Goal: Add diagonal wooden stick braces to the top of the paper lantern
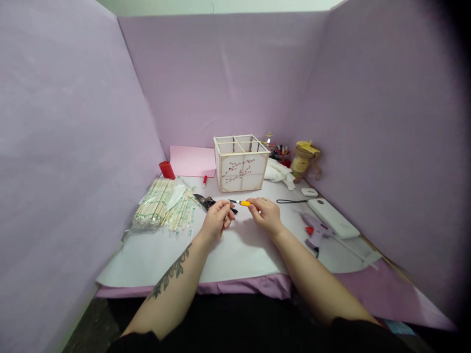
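Observation:
My right hand [265,215] is closed around a small yellow-handled craft knife [244,203], whose slim end points left at my other hand. Close by, my left hand [218,219] pinches its fingers together; what they hold is too small and hidden to name. Black-handled pruning shears [206,201] lie on the white sheet just behind my left hand, partly covered by it. Behind both hands stands a box-shaped lantern frame [242,171] of thin sticks with white panels; a red blossom branch decorates its front.
Packs of wooden chopsticks [156,203] lie at left, near a red container [167,170] and pink paper [192,161]. A red-capped tube [204,181] lies before the paper. To the right are a glue gun [316,230], a white power bank [333,217] and a decorated jar [300,162].

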The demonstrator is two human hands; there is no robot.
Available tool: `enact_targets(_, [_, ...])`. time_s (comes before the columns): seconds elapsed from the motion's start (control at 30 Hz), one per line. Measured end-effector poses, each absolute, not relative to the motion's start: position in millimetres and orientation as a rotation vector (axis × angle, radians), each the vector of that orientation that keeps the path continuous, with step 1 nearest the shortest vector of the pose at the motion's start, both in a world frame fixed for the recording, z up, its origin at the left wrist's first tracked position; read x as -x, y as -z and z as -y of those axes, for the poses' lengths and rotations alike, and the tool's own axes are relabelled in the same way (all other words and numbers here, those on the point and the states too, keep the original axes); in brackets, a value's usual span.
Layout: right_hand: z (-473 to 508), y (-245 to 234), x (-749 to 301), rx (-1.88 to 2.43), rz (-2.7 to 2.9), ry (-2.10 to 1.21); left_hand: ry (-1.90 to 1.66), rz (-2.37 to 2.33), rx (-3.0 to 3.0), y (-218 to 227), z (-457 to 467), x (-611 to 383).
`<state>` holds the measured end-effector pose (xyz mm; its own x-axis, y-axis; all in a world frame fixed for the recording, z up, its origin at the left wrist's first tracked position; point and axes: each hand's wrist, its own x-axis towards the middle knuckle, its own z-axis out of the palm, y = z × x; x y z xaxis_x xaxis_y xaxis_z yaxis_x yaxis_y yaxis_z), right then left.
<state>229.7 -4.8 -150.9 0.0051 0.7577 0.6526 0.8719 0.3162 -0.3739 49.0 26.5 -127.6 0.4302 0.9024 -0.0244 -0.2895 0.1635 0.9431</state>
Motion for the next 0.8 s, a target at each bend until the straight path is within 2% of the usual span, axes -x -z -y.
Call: enact_targets(0.8, [-1.4, 160.4, -245.2, 1.493, 1.713, 0.237, -0.816, -0.644, -1.110, 119.2, -20.3, -38.3])
